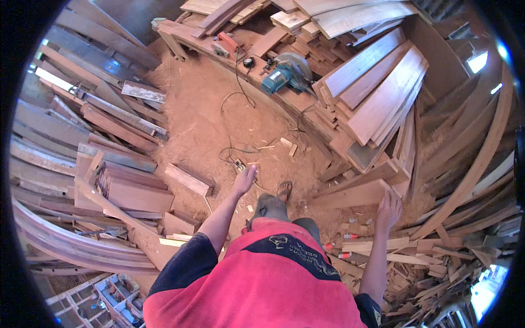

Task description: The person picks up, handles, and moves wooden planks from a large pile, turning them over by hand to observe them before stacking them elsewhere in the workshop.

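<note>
My right hand (389,209) is at the upper corner of a reddish wooden plank (348,196), its fingers bent over the end. This plank stands on edge, leaning by a stack of boards on the right. My left hand (246,180) hangs out in front of me with loosely bent fingers, and I see nothing in it. Just beyond it in the view, an electrical socket block (239,165) with a cable lies on the sawdust-covered floor (197,110). A short squared timber block (188,179) lies to the left of that hand.
On a long low wooden bench (184,35) are a teal circular saw (283,76), an orange power tool (227,44) and a tape measure (248,62). Stacked boards (385,94) cover its right end. A power cable (229,123) loops over the floor. Offcuts (410,279) heap at lower right.
</note>
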`<state>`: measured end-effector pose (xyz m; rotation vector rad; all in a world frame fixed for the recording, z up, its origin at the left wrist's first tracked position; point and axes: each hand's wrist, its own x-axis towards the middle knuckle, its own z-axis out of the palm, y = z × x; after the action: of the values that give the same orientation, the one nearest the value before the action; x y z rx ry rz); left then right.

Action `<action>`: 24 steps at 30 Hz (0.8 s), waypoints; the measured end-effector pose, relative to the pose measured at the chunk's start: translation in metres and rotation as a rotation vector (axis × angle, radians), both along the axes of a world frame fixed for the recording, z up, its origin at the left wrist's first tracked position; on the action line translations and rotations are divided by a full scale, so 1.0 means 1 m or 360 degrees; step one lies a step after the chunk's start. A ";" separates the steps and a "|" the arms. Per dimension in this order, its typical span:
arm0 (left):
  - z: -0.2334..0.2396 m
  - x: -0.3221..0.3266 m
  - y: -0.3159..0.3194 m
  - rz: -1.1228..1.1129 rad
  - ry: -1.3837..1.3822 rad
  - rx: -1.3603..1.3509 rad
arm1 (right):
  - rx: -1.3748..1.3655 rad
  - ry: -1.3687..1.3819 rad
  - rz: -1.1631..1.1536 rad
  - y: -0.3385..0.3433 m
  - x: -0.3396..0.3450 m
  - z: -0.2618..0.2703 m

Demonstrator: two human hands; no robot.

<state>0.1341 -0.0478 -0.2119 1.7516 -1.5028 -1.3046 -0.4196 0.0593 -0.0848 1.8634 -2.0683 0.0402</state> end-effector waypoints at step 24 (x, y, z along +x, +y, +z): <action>-0.039 0.021 -0.012 -0.0002 0.0043 0.0811 | -0.0192 -0.0429 -0.0668 -0.037 0.036 -0.006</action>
<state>0.1548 -0.0601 -0.2508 2.0173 -1.2225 -1.8214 -0.3833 0.0226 -0.0906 1.3846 -2.5371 0.3168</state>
